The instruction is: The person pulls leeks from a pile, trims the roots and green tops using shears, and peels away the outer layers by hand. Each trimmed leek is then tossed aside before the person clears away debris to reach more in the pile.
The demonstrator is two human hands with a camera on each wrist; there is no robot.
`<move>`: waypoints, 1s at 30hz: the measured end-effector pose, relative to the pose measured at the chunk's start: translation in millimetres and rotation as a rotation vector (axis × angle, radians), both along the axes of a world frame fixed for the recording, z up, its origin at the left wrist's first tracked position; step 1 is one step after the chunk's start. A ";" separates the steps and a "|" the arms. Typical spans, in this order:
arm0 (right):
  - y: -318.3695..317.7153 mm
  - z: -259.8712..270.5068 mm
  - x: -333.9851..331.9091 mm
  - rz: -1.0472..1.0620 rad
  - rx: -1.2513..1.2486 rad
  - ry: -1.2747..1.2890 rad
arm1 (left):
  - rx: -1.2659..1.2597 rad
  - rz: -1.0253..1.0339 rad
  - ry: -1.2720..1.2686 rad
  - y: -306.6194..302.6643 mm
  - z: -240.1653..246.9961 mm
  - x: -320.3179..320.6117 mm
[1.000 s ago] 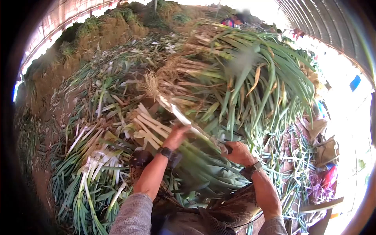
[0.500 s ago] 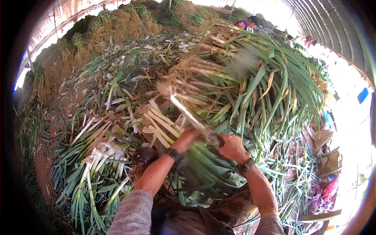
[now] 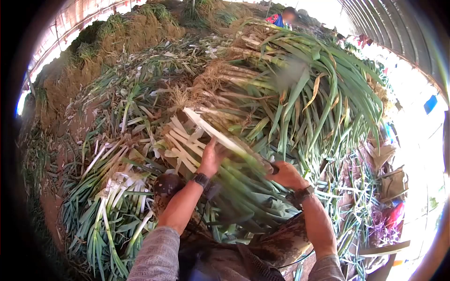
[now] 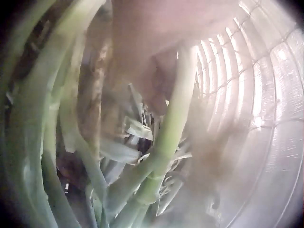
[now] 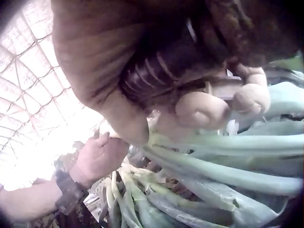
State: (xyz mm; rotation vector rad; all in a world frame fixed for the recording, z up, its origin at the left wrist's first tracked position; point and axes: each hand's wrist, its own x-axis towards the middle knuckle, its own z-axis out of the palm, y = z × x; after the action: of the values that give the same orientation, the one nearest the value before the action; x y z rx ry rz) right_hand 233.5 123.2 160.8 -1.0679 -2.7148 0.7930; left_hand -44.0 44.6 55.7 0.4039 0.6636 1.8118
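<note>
In the head view a long leek slants across the front, its white end pointing away to the left. My left hand grips it partway along, where white turns green; the left wrist view shows a pale green stalk beside that blurred hand. My right hand is close to the leek's leafy side. Its fingers curl round a dark ribbed handle in the right wrist view; what this handle belongs to is hidden. Below the hands lie peeled leeks with white stems.
A large heap of leeks with roots and leaves lies ahead. Another bunch is at the left. Trimmed leaves cover the ground. Brown rooted stacks stand at the back left, and a person is at the far end.
My hands came closer together along the leek, then moved apart again, the right one shifting right. More bare white shows on the leek's stem now. The view also swung slightly.
</note>
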 end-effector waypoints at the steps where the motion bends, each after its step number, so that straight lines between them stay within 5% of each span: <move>1: -3.1 8.9 1.9 -0.008 -0.028 -0.093 | -0.011 0.041 -0.014 -0.2 -4.4 -0.7; 6: -3.9 16.8 13.6 0.002 -0.135 -0.241 | -0.219 0.262 -0.106 16.5 -31.7 -13.6; 13: 0.1 -9.5 25.2 0.091 -0.129 -0.439 | -0.465 0.415 0.438 15.6 -34.4 -26.3; 20: -3.6 12.0 33.0 -0.053 0.054 -0.270 | -0.531 0.312 0.441 11.6 -24.6 -24.5; 30: -4.7 4.2 63.0 -0.127 -0.048 -0.472 | -0.514 0.281 0.329 11.3 -24.6 -26.7</move>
State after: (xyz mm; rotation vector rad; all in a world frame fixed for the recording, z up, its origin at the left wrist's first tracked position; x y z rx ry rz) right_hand 296.5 118.5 165.0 -1.5974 -2.9641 0.6565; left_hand -70.7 55.9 31.1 0.2688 1.4346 1.7625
